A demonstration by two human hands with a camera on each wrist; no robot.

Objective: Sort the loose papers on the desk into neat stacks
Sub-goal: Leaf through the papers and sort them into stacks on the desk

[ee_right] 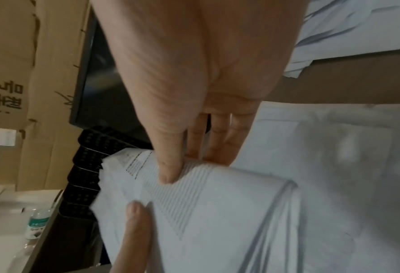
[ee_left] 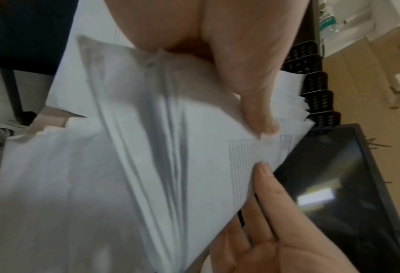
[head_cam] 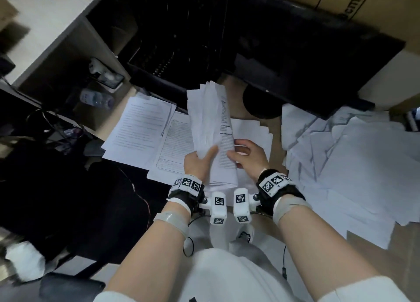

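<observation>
The grip of the left hand (head_cam: 197, 163) closes on a bundle of papers (head_cam: 212, 128), thumb laid across the upper face and the remaining fingers hidden beneath. The right hand (head_cam: 246, 157) pinches the same bundle at its right edge, thumb on the printed top sheet and fingers behind. The bundle is raised above the surface (head_cam: 275, 140), tilted away from the person, and its far edges are fanned and uneven. In the left wrist view the sheets separate into several layers between the two hands.

Below the bundle, to the left, two printed stacks (head_cam: 138, 128) lie flat on the surface, overlapping slightly. To the right, a spread of loose sheets (head_cam: 354, 165) covers the surface in disorder, some projecting past its front edge.

A black monitor (head_cam: 306, 51) stands behind the bundle, with a black perforated tray rack (head_cam: 172, 44) beside it on the left. Cardboard boxes (head_cam: 391, 8) stand behind the monitor.
</observation>
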